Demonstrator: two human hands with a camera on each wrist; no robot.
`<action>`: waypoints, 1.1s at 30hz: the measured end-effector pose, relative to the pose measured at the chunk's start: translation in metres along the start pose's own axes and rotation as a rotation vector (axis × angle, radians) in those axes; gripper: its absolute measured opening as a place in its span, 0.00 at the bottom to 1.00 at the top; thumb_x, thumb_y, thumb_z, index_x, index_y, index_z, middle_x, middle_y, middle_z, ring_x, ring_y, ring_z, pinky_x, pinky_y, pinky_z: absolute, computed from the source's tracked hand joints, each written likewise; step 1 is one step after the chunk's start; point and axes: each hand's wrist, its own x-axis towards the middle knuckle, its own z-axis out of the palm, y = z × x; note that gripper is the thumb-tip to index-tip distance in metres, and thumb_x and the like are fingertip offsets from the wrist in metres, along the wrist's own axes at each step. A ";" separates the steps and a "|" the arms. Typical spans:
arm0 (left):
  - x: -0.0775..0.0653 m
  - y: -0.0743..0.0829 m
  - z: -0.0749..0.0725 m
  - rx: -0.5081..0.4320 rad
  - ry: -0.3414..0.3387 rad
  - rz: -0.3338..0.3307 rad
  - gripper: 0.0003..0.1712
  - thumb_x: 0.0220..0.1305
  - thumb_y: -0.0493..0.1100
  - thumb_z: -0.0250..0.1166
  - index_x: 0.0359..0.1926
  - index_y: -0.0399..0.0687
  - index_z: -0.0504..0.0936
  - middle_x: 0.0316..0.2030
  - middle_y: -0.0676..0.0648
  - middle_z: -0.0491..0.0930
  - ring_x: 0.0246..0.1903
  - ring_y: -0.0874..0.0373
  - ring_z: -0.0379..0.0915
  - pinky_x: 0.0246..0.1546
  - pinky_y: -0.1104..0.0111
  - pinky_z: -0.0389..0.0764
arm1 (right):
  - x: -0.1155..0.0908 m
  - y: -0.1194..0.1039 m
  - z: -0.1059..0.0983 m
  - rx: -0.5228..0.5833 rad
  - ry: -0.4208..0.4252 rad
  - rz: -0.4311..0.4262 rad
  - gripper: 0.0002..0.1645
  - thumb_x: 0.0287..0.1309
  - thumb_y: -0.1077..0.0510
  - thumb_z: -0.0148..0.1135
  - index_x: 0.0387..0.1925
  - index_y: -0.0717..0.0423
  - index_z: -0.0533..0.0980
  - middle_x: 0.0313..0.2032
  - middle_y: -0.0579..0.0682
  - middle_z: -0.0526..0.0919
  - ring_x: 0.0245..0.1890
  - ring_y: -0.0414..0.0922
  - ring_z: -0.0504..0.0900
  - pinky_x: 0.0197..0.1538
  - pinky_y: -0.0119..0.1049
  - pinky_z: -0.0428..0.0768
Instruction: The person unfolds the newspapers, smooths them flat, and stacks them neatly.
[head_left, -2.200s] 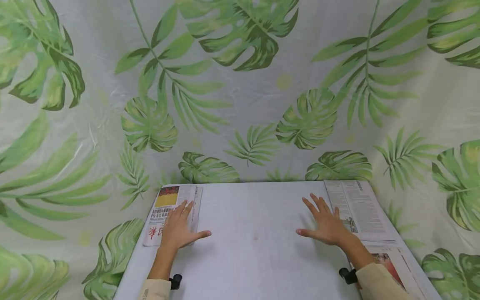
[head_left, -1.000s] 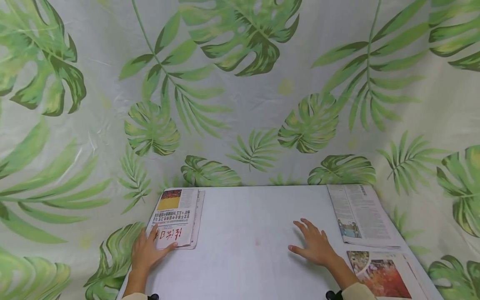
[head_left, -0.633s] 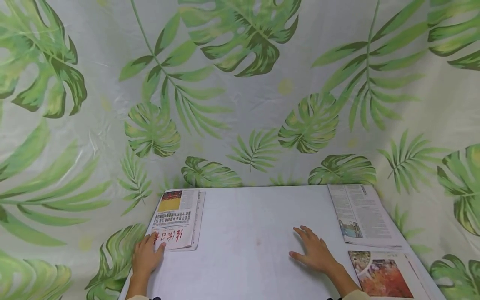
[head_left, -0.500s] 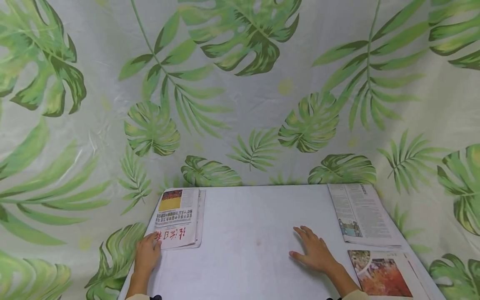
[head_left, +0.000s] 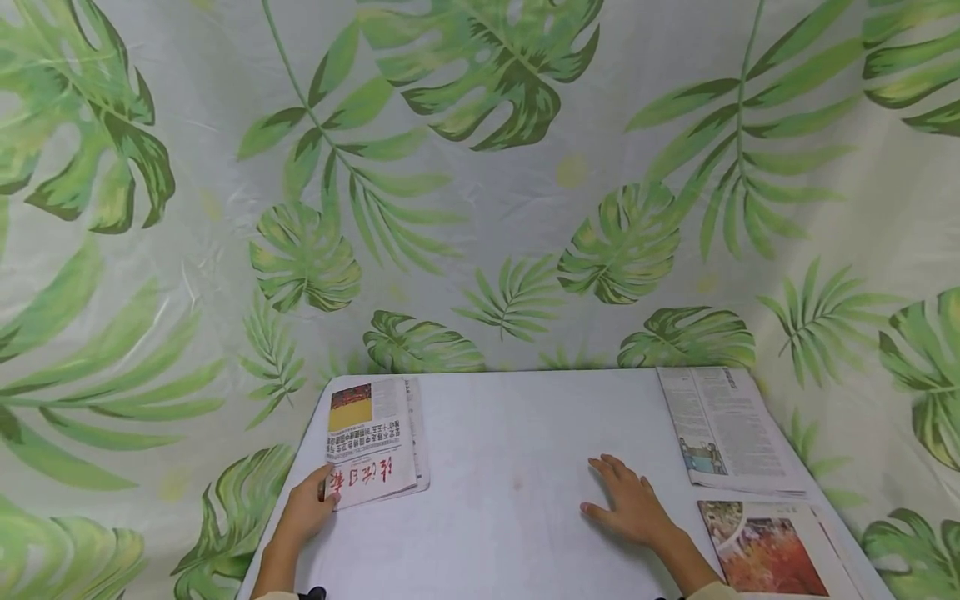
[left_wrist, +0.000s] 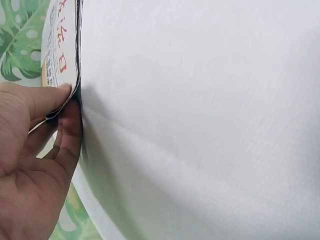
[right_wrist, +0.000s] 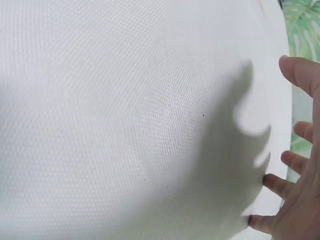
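Note:
In the head view my left hand (head_left: 306,507) pinches the near left corner of a folded newspaper (head_left: 375,442) with red print. The thumb lies on top of that corner and the fingers are underneath, as the left wrist view shows of the newspaper (left_wrist: 67,50). Under it, another folded paper sticks out along its right side. My right hand (head_left: 630,508) is held over the right half of the white table (head_left: 495,533), fingers spread and slightly bent, holding nothing. Its shadow falls on the white surface in the right wrist view.
On the table's right side lie two more newspapers: a text-covered one (head_left: 727,433) at the back and one with a red picture (head_left: 772,550) nearer me. A leaf-patterned curtain (head_left: 495,208) stands behind the table and along both sides.
My left hand came back to the near corner of the left newspaper and took hold of it; the paper has since shifted slightly right and turned. My right hand drew back, then stayed nearly still.

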 end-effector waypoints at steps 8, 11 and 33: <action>0.002 0.007 0.007 -0.054 -0.016 -0.010 0.41 0.62 0.36 0.72 0.73 0.32 0.66 0.38 0.40 0.83 0.31 0.57 0.77 0.28 0.68 0.77 | 0.002 -0.005 0.001 0.032 0.076 -0.006 0.41 0.65 0.35 0.62 0.71 0.51 0.70 0.72 0.63 0.68 0.69 0.68 0.70 0.63 0.79 0.63; 0.001 0.010 0.012 -0.093 -0.022 -0.014 0.41 0.61 0.36 0.73 0.73 0.34 0.68 0.33 0.43 0.81 0.28 0.58 0.77 0.27 0.69 0.76 | 0.003 -0.007 0.003 0.039 0.085 0.006 0.39 0.65 0.36 0.63 0.70 0.52 0.71 0.71 0.63 0.69 0.69 0.68 0.71 0.64 0.75 0.66; -0.018 0.063 0.060 -0.220 -0.107 0.036 0.41 0.58 0.38 0.75 0.73 0.43 0.72 0.25 0.49 0.74 0.24 0.58 0.71 0.23 0.70 0.71 | 0.008 -0.031 0.016 0.110 0.059 0.064 0.29 0.68 0.43 0.64 0.64 0.51 0.77 0.70 0.61 0.72 0.70 0.64 0.71 0.69 0.64 0.68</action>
